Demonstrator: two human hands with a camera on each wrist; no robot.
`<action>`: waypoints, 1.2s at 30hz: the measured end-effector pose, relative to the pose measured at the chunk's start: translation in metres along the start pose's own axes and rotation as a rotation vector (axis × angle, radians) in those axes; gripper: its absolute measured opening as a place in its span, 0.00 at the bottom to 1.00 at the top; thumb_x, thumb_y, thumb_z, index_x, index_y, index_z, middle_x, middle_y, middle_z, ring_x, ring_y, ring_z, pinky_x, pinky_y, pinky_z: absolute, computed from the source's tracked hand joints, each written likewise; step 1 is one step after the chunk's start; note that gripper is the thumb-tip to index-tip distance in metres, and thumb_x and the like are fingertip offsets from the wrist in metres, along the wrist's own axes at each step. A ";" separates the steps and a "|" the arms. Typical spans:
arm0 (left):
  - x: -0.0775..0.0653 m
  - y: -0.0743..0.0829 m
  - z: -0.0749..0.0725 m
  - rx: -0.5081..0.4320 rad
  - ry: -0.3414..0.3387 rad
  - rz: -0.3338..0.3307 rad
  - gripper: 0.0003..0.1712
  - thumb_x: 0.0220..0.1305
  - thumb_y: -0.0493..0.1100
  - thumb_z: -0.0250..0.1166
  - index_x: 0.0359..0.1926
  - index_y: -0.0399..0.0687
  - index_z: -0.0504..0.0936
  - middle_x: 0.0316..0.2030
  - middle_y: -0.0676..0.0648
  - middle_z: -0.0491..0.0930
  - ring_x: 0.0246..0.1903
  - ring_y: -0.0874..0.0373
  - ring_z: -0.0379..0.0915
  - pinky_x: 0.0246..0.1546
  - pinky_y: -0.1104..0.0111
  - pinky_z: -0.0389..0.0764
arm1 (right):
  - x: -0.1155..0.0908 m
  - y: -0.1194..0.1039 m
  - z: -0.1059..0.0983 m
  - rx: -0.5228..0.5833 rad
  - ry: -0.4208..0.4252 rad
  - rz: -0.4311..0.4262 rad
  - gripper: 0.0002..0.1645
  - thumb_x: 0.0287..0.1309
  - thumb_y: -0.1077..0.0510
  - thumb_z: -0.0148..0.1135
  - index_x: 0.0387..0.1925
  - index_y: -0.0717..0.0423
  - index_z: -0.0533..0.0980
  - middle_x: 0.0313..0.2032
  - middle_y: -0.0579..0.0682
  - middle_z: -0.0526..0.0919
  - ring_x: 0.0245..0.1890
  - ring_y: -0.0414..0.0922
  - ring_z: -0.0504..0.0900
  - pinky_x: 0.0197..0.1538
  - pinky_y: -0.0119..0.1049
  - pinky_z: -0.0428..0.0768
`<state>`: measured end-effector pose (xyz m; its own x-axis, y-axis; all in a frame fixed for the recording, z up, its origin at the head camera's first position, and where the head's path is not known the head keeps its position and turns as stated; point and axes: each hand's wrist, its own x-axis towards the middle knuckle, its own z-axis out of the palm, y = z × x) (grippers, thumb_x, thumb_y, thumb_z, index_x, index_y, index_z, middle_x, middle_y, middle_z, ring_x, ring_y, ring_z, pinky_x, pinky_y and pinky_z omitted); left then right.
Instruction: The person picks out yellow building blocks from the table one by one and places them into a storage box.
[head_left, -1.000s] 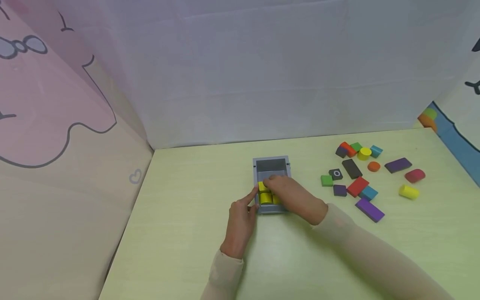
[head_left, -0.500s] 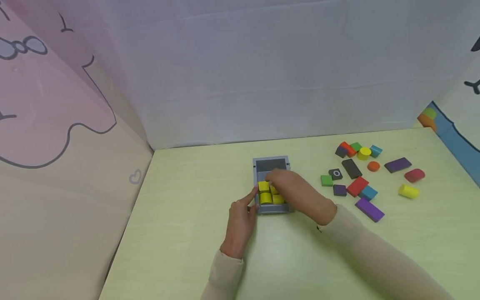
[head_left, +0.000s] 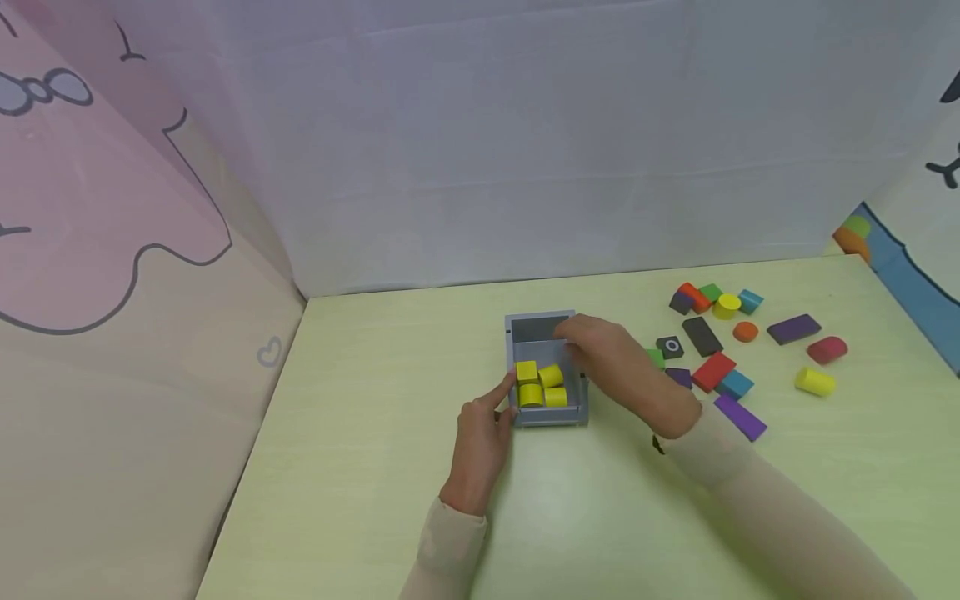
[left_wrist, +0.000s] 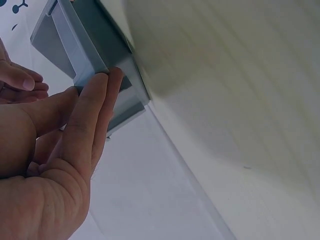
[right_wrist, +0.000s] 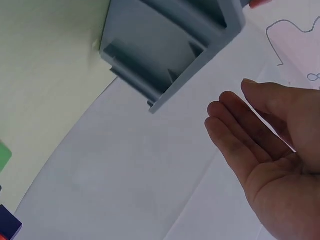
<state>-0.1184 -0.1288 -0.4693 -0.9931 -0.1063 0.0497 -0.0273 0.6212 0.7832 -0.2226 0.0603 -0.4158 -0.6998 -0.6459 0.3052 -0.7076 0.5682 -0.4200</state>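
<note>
A grey plastic box (head_left: 551,418) lies on the table, with several yellow blocks in its near half; one is a cube (head_left: 527,372), others look like cylinders (head_left: 551,375). My left hand (head_left: 480,442) pinches the box's left wall near its front corner. In the left wrist view, the thumb and fingers (left_wrist: 90,107) bear on the edge of the grey box (left_wrist: 87,42). Over the box's right side, my right hand (head_left: 626,367) hovers with nothing in it. Its fingers (right_wrist: 235,140) are loosely bent, beside the box (right_wrist: 145,60) in the right wrist view.
Several loose coloured blocks lie to the right: a purple bar (head_left: 741,417), a red block (head_left: 713,372), a black block (head_left: 702,336) and a yellow cylinder (head_left: 815,382) among them. A white cloth (head_left: 525,167) hangs behind the table's back edge.
My right hand has let go of a yellow block in the box and moved up and to the right, uncovering the yellow blocks. The left hand has stayed on the box.
</note>
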 end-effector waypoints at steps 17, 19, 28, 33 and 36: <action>-0.001 -0.001 0.002 -0.018 0.007 0.010 0.31 0.58 0.32 0.61 0.61 0.58 0.67 0.42 0.40 0.79 0.14 0.66 0.65 0.14 0.72 0.67 | -0.012 0.027 -0.016 -0.005 0.007 0.126 0.17 0.53 0.66 0.62 0.46 0.57 0.74 0.44 0.52 0.79 0.44 0.49 0.75 0.47 0.48 0.76; -0.001 -0.001 0.001 -0.016 0.009 0.013 0.32 0.58 0.32 0.61 0.61 0.58 0.67 0.46 0.40 0.77 0.14 0.66 0.65 0.15 0.72 0.67 | -0.014 0.032 -0.018 -0.011 0.017 0.128 0.17 0.53 0.66 0.62 0.46 0.58 0.74 0.43 0.53 0.79 0.44 0.50 0.75 0.46 0.49 0.76; -0.002 -0.001 0.001 -0.014 0.021 0.031 0.32 0.57 0.32 0.62 0.61 0.59 0.67 0.45 0.40 0.78 0.13 0.66 0.64 0.14 0.72 0.67 | -0.021 0.059 -0.027 -0.053 0.075 0.162 0.16 0.52 0.67 0.61 0.45 0.59 0.74 0.43 0.56 0.79 0.42 0.51 0.75 0.43 0.49 0.76; -0.002 0.000 0.001 -0.014 0.027 0.044 0.32 0.57 0.32 0.62 0.61 0.57 0.67 0.37 0.39 0.79 0.12 0.67 0.63 0.14 0.72 0.67 | -0.024 0.068 -0.033 -0.058 0.102 0.180 0.16 0.52 0.67 0.62 0.44 0.59 0.74 0.43 0.56 0.79 0.39 0.51 0.76 0.41 0.48 0.77; -0.002 0.000 0.000 -0.014 0.027 0.042 0.32 0.57 0.32 0.62 0.61 0.57 0.67 0.39 0.39 0.79 0.12 0.67 0.62 0.14 0.72 0.67 | -0.026 0.074 -0.036 -0.057 0.111 0.195 0.15 0.52 0.68 0.62 0.44 0.59 0.74 0.43 0.56 0.79 0.35 0.50 0.76 0.38 0.47 0.77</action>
<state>-0.1163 -0.1284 -0.4698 -0.9899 -0.1009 0.0995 0.0166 0.6148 0.7885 -0.2602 0.1371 -0.4242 -0.8281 -0.4630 0.3161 -0.5601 0.7067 -0.4324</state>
